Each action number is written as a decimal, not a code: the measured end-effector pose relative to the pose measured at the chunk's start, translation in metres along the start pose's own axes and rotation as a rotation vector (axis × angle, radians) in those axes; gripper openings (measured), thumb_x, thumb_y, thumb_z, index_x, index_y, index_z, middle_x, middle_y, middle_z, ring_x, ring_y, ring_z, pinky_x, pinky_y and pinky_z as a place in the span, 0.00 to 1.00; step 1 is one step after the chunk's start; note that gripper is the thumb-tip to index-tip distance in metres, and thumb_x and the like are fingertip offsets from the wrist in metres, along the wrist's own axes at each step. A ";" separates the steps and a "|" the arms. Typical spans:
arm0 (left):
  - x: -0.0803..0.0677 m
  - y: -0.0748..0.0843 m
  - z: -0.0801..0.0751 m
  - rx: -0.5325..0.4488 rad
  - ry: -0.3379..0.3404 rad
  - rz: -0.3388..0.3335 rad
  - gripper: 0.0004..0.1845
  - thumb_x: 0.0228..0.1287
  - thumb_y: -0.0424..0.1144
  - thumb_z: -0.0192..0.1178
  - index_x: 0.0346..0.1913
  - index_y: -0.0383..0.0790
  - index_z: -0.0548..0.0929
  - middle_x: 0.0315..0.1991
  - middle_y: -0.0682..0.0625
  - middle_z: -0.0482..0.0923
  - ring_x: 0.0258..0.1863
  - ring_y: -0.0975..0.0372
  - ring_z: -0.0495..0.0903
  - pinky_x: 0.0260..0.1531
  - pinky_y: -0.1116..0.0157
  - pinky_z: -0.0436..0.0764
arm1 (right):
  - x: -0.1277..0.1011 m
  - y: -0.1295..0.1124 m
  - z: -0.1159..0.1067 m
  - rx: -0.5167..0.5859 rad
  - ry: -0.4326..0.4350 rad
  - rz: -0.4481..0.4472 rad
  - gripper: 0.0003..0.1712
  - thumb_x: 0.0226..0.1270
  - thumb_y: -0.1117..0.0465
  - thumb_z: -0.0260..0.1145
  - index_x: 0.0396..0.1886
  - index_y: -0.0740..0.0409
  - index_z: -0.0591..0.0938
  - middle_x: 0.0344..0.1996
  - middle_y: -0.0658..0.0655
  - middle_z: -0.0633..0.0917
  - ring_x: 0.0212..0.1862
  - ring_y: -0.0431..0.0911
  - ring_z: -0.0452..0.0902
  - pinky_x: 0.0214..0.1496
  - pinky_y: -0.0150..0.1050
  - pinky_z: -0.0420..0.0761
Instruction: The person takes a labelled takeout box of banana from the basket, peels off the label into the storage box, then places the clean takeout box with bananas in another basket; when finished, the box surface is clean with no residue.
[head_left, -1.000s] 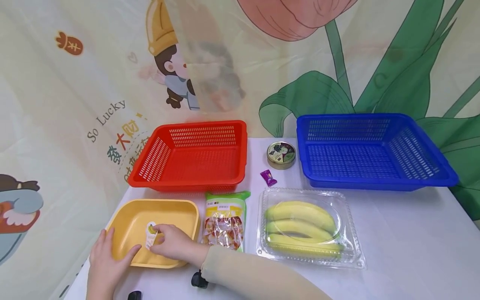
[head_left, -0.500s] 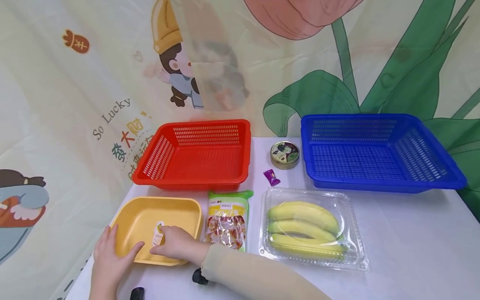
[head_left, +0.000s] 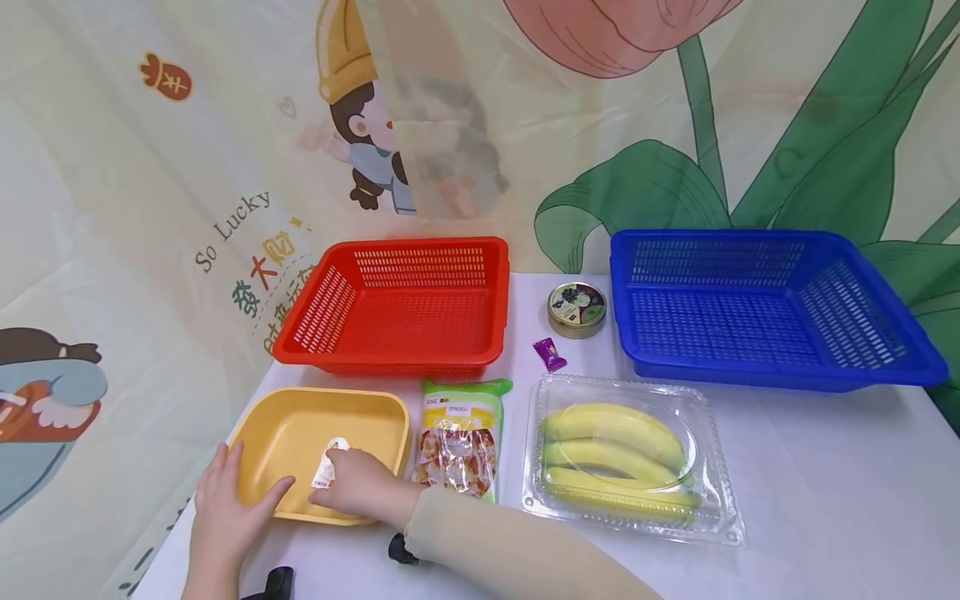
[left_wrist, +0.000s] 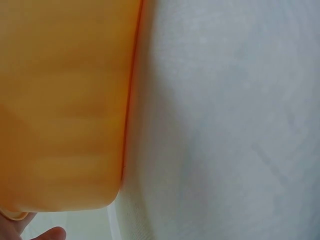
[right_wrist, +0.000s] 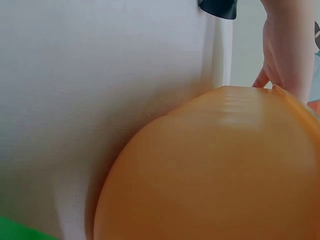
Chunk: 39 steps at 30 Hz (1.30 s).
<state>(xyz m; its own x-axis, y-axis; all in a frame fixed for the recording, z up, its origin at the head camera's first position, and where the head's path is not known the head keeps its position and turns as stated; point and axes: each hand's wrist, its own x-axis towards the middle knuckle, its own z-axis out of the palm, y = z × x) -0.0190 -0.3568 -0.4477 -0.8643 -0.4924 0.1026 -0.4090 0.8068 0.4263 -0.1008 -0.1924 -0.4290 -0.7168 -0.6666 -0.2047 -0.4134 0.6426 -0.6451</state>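
Note:
A yellow plastic basin [head_left: 288,437] stands at the front left of the table in the head view. My left hand [head_left: 225,508] rests on its near left corner, fingers spread and thumb apart over the front rim. Inside the basin, my right hand [head_left: 367,485] pinches a small white tag [head_left: 325,473] with curled fingers. The fingertips cover part of the tag; its print is too small to read. Both wrist views mostly show the basin's outer wall [left_wrist: 65,100], and in the right wrist view the left hand [right_wrist: 287,55] is at the far rim.
Behind stand a red basket [head_left: 412,362] and a blue basket [head_left: 780,379]. A green-topped food packet [head_left: 457,442] lies beside the basin, near a clear box [head_left: 720,492] of bananas. A round tin [head_left: 576,310] and purple wrapped sweet [head_left: 550,355] sit between the baskets.
The right hand and the tag have shifted slightly right within the basin, and the tag has tilted. The left hand stays at the corner. The head view has swung a little left.

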 end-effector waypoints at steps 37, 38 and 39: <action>0.002 0.003 -0.003 0.081 0.057 0.053 0.41 0.58 0.54 0.54 0.65 0.29 0.56 0.64 0.27 0.53 0.64 0.33 0.46 0.53 0.32 0.52 | -0.042 0.009 -0.048 0.458 0.091 -0.150 0.32 0.55 0.48 0.66 0.60 0.49 0.71 0.56 0.44 0.76 0.51 0.32 0.75 0.48 0.23 0.74; 0.003 0.005 -0.005 0.090 0.063 0.049 0.40 0.58 0.54 0.54 0.66 0.30 0.56 0.64 0.27 0.54 0.64 0.33 0.46 0.52 0.32 0.52 | -0.046 0.010 -0.052 0.478 0.095 -0.156 0.32 0.55 0.49 0.66 0.60 0.49 0.70 0.56 0.44 0.76 0.52 0.33 0.74 0.48 0.24 0.74; 0.003 0.008 -0.007 0.096 0.069 0.048 0.40 0.59 0.53 0.53 0.66 0.30 0.56 0.64 0.27 0.54 0.64 0.34 0.47 0.53 0.32 0.53 | -0.049 0.012 -0.057 0.503 0.096 -0.161 0.31 0.56 0.49 0.65 0.60 0.49 0.70 0.57 0.44 0.75 0.52 0.33 0.74 0.49 0.24 0.74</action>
<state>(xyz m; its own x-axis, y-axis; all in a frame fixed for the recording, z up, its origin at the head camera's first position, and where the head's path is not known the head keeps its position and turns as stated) -0.0226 -0.3544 -0.4377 -0.8625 -0.4714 0.1841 -0.3970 0.8558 0.3317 -0.1024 -0.1308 -0.3848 -0.7242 -0.6892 -0.0213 -0.2190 0.2593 -0.9406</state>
